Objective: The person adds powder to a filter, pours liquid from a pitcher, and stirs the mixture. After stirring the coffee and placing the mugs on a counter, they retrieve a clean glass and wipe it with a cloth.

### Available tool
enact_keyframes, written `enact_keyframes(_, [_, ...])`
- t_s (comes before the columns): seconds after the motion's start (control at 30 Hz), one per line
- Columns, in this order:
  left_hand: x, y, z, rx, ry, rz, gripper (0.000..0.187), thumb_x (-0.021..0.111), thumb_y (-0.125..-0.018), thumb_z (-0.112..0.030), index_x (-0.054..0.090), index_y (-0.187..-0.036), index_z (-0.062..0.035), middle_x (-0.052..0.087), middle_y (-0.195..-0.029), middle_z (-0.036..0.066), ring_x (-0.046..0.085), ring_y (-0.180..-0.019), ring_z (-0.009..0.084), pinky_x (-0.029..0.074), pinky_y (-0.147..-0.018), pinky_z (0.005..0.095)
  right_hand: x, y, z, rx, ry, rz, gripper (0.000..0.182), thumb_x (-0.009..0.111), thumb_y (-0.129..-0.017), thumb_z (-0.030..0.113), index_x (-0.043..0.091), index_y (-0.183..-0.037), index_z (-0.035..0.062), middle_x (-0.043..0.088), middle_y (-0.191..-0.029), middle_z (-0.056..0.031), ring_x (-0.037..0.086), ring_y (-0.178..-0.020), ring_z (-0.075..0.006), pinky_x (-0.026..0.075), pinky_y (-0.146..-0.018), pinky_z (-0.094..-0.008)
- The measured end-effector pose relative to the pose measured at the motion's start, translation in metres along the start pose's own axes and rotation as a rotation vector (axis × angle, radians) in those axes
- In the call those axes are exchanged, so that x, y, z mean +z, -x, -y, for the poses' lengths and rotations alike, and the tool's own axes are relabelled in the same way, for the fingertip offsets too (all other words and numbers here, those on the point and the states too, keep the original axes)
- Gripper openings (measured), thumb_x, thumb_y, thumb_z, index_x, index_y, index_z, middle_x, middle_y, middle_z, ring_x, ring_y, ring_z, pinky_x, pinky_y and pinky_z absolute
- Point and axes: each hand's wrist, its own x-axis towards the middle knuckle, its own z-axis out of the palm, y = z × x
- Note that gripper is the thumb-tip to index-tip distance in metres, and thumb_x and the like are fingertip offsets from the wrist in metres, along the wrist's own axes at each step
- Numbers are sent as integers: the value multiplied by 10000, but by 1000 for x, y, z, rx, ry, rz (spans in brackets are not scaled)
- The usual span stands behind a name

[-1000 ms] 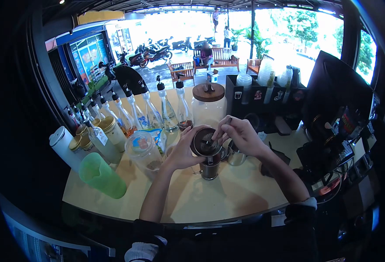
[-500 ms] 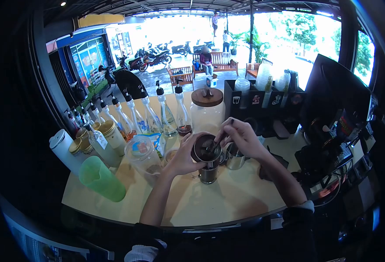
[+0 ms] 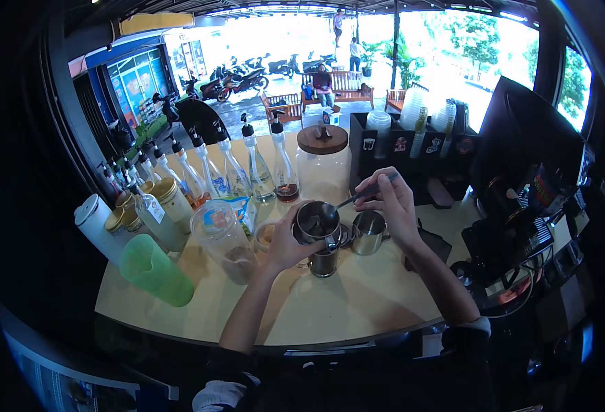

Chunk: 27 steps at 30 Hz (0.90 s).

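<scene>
My left hand (image 3: 285, 245) is wrapped round a metal cup (image 3: 309, 231), its dark inside facing me. In my right hand (image 3: 394, 209) a spoon (image 3: 347, 200) is pinched near the handle's end, and its bowl lies over the cup's opening. Under the cup stands a glass mug (image 3: 324, 264) with dark contents, partly covered by the cup in this view. A stainless steel pitcher (image 3: 368, 237) stands to its right, below my right hand. Left of my left hand is a clear plastic container (image 3: 225, 237).
A green jug (image 3: 155, 271) stands at the counter's left, before jars (image 3: 173, 204) and a row of pump bottles (image 3: 258, 168). Behind my hands is a large wooden-lidded jar (image 3: 323, 165). A black cup holder (image 3: 385, 154) stands back right. People are outside.
My right hand has lifted the spoon slightly up and right, so more of its handle and bowl shows. The cup has shifted a little; its inside is easier to see.
</scene>
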Motion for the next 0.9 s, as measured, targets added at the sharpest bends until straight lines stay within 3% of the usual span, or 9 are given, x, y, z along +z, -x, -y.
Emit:
enact_keyframes(0.57, [-3,-1,-4,-33,-21,72,792,842,-585,-232,460,-1243,-14,572,-1154,135,572,-1075,218,443,-956,336,20,7,4,-129,135,101,226,413,-993,218,463,-997,-2,578,-929,-89,612,-814,-115,544,-731,-267])
enact_keyframes(0.67, [-5,1,-3,-32,-26,68,836,844,-581,-272,439,-1267,-21,565,-1157,143,568,-1084,243,419,-983,348,23,6,7,-152,149,103,209,421,-990,193,464,-1002,-10,583,-934,-91,612,-816,-112,542,-736,-265])
enact_keyframes(0.77, [-17,5,-9,27,-220,55,876,836,-586,-322,412,-1296,-34,557,-1167,144,560,-1104,262,370,-1030,354,25,6,10,-159,166,103,200,422,-989,181,467,-1001,-13,589,-929,-90,613,-806,-111,541,-736,-264])
enact_keyframes(0.83, [-26,6,-23,142,-122,-88,798,815,-616,-329,461,-1269,-35,589,-1050,118,583,-1019,238,396,-975,368,27,6,13,-164,210,118,192,401,-995,189,471,-1009,11,572,-949,-88,603,-801,-109,526,-722,-250])
enact_keyframes(0.9, [-30,3,-35,141,-202,-101,699,792,-656,-308,498,-1234,-47,588,-974,94,581,-950,226,408,-918,367,32,7,12,-176,251,115,184,422,-986,169,483,-992,-4,588,-910,-84,607,-796,-102,527,-716,-248])
